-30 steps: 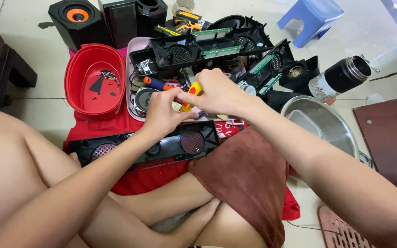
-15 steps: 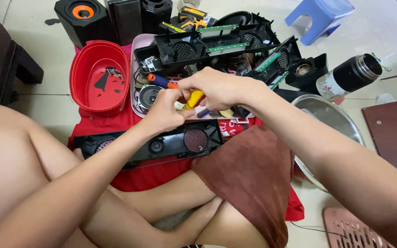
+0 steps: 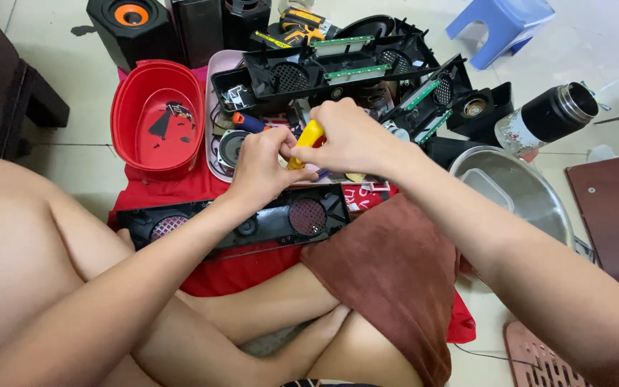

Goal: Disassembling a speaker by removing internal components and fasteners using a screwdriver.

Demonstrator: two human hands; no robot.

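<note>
- The right hand (image 3: 356, 140) is curled tight round the yellow handle of a screwdriver (image 3: 307, 137), fist closed, gripping it from the upper right.
- The left hand (image 3: 263, 168) sits just at eight o'clock of it, fingers pinched narrow against the lower end of that handle; whether they also hold a small part there I cannot tell, since the knuckles hide the tips.
- Both hands hover over a long black speaker panel (image 3: 252, 222) lying across the red cloth (image 3: 180, 190) on the floor, with two round grilles showing in it.
- At ten o'clock of the hands stands a red oval tub (image 3: 127, 122), and between tub and hands a loose round speaker cone (image 3: 232, 147) lies in a pink tray (image 3: 214, 93).
- At twelve o'clock a heap of black casings with green circuit boards (image 3: 356, 72) crowds the space right behind the fists.
- At three o'clock sits a steel bowl (image 3: 531, 197), and beyond it at two o'clock a black flask (image 3: 549, 118) lies on its side.
- A brown towel (image 3: 395, 279) covers the right thigh at five o'clock.
</note>
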